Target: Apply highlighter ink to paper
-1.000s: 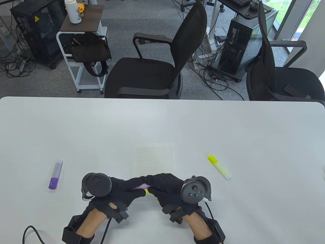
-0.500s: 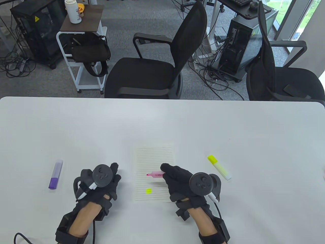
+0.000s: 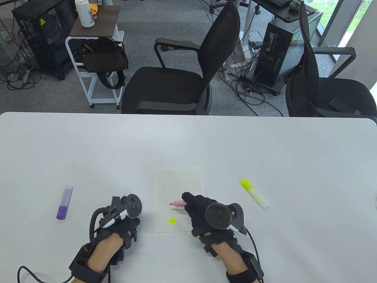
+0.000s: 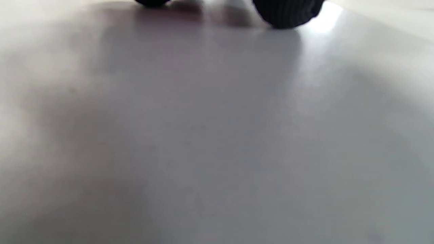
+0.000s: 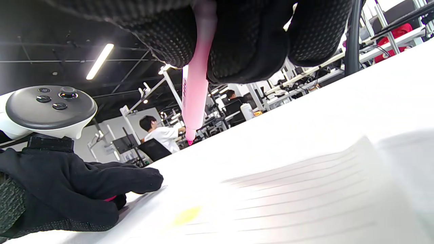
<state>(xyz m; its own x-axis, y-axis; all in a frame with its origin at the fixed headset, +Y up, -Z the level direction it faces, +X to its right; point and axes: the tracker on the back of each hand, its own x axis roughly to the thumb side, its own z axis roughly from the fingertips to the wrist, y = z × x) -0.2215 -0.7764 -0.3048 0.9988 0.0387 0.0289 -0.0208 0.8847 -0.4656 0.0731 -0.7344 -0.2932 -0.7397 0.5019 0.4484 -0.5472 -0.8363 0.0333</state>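
Nearest me, the right hand (image 3: 203, 216) gripped an uncapped pink highlighter (image 3: 177, 203) between its fingers, the tip pointing left over the middle of the lined paper (image 3: 179, 188). From the right wrist view the tip (image 5: 189, 140) seemed to hang just clear of the sheet rather than touching it, though I could not be certain. The left hand (image 3: 120, 221) rested on the table (image 3: 188, 141) just left of the paper, fingers curled; something pink showed under them in the right wrist view, likely the cap (image 5: 110, 198), but I could not tell whether it was truly gripped.

A small yellow mark (image 3: 172, 221) already sat low on the sheet, near the bottom edge. No pink ink was visible yet, so I judged the step in hand to be bringing the pink tip down for its stroke. The next move would call for lowering the tip onto the paper and drawing it sideways along the lines, with the sheet kept from sliding.

Farther out, a yellow highlighter (image 3: 254, 194) lay capped to the right of the paper, and a purple highlighter (image 3: 64, 202) well apart on the left.
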